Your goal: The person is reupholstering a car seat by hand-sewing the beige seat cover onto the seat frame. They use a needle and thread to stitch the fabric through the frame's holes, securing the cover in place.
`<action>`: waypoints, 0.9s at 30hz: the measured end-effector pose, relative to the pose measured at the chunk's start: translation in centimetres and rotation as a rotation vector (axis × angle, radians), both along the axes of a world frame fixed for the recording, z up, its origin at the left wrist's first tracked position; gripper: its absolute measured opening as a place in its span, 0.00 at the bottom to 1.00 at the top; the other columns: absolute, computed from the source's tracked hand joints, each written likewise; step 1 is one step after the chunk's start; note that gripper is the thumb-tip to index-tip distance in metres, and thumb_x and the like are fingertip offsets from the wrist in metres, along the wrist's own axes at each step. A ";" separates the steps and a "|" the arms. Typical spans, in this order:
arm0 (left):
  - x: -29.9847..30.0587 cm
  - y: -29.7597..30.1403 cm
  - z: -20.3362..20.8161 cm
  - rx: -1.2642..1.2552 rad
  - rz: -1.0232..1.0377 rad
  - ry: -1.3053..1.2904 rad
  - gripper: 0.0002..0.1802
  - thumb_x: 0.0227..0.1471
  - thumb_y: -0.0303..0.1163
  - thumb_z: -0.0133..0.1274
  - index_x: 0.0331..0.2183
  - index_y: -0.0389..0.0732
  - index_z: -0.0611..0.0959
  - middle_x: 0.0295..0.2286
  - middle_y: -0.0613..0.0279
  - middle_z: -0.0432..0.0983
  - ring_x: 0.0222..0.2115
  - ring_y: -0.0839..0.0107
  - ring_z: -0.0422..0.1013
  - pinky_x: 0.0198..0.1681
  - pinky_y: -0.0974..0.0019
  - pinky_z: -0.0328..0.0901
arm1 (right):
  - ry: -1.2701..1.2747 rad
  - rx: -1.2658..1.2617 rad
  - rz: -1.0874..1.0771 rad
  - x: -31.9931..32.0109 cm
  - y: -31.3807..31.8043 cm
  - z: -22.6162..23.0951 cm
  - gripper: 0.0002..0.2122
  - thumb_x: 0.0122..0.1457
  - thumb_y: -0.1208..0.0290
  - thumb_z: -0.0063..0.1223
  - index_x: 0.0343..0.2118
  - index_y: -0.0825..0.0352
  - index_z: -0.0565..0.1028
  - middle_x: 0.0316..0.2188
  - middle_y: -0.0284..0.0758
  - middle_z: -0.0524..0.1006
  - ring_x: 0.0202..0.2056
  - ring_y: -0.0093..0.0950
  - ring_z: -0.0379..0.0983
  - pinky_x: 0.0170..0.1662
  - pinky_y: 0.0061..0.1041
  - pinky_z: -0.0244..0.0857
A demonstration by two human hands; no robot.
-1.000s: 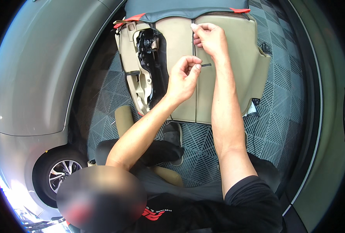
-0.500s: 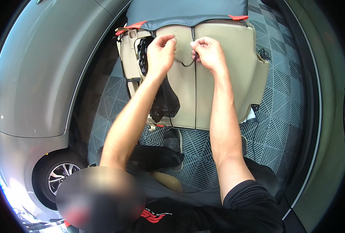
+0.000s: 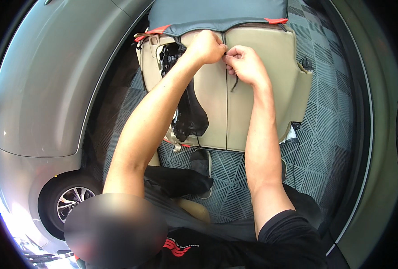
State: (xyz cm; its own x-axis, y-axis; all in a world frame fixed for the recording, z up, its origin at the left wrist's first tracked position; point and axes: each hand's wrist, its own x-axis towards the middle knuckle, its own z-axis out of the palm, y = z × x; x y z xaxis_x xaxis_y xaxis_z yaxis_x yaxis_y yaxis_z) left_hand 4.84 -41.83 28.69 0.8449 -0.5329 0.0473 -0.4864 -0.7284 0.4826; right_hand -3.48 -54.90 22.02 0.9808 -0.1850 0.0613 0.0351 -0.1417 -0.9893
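Note:
Just below the edge of a dark seat cover (image 3: 217,12), my two hands meet at a thin black cord (image 3: 227,107). This cord runs down the middle of a beige car seat panel (image 3: 264,112). My left hand (image 3: 208,47) is closed, its fingertips pinching at the cord from the left. From the right, my right hand (image 3: 248,67) pinches the cord with thumb and fingers. A short loose cord end (image 3: 235,85) hangs below the right fingers. What exactly lies between the fingertips is partly hidden.
Left on the panel is a black bracket with a plastic cover (image 3: 192,116). The seat lies on a grey grid floor mat (image 3: 326,103). A silver car (image 3: 42,80) with its wheel (image 3: 71,201) stands at the left; a greenish-grey body panel (image 3: 382,112) curves along the right.
My left hand has moved up and right to meet my right hand at the cord. The cord loop between the hands is gone; a loose end now hangs below the right fingers.

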 end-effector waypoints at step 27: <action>-1.4 1.8 -1.8 -0.202 0.010 -0.063 0.16 0.55 0.35 0.61 0.40 0.31 0.86 0.30 0.49 0.84 0.31 0.65 0.81 0.38 0.63 0.73 | -0.010 0.221 -0.142 1.1 0.8 0.0 0.08 0.64 0.71 0.52 0.37 0.70 0.81 0.26 0.28 0.79 0.20 0.15 0.65 0.24 0.18 0.59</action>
